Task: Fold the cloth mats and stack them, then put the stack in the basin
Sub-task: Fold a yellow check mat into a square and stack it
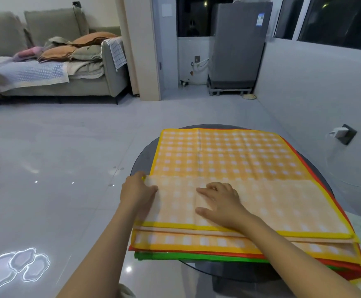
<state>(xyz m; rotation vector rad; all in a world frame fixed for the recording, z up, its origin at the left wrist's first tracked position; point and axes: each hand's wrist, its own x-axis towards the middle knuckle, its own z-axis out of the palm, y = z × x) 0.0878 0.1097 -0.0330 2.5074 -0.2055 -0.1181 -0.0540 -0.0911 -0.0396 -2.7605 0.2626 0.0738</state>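
Folding the top mat, near edge turned over.

The left hand [137, 190] curls its fingers [151, 188] round the corner of the folded flap, apparently to keep it aligned; the right hand [220, 203] lies flat, fingers spread, pressing the flap down, probably to set the crease. The yellow checked mat [229, 155] tops a pile of red- and green-edged mats [196, 255] on the round dark worktop [145, 155]. No basin is in view.
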